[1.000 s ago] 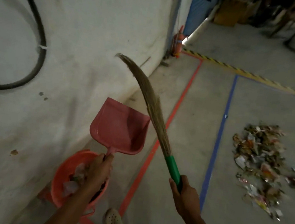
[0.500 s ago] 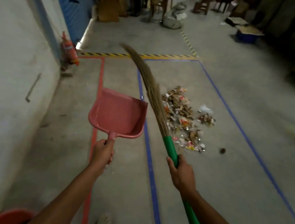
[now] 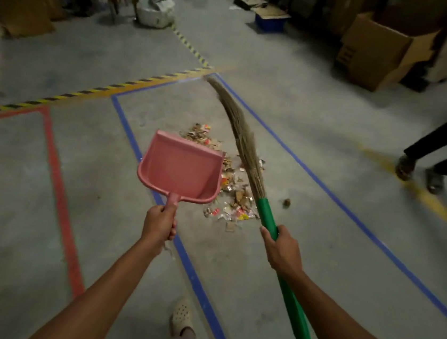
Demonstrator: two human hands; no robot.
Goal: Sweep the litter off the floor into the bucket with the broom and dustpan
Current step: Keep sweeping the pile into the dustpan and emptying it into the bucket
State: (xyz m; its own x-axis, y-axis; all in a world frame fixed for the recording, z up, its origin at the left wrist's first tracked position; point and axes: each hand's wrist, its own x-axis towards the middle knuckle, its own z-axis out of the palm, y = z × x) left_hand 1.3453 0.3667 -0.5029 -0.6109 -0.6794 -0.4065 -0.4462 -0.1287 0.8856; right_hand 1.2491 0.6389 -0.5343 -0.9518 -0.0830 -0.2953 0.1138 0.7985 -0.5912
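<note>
Fingers [image 3: 172, 230] of our left hand [image 3: 159, 223] are curled tight round the short handle of the dustpan [image 3: 180, 168], and our right hand [image 3: 282, 250] is wrapped round the green handle of the broom [image 3: 248, 161]. Both tools are held up off the floor [image 3: 320, 236]. The litter [image 3: 234, 195] lies in a loose heap just beyond our fingers, between the two hands, partly hidden behind pan and bristles. One brown scrap [image 3: 286, 203] sits apart, right of our right fingers. We cannot see the bucket.

We judge this the approach to a scoop: the pan is empty. Next, we would need to set the pan's front lip flat on the floor at the near edge of the heap and bring the bristles down beyond its far side to draw it in.

The pan is smooth pink plastic, a shallow scoop with raised sides. The broom is a long, soft, tapering sheaf of dry grass on a glossy shaft. The litter looks like light paper, card and shiny wrappers; the floor is dull grey concrete crossed by blue tape [image 3: 126, 127].
</note>
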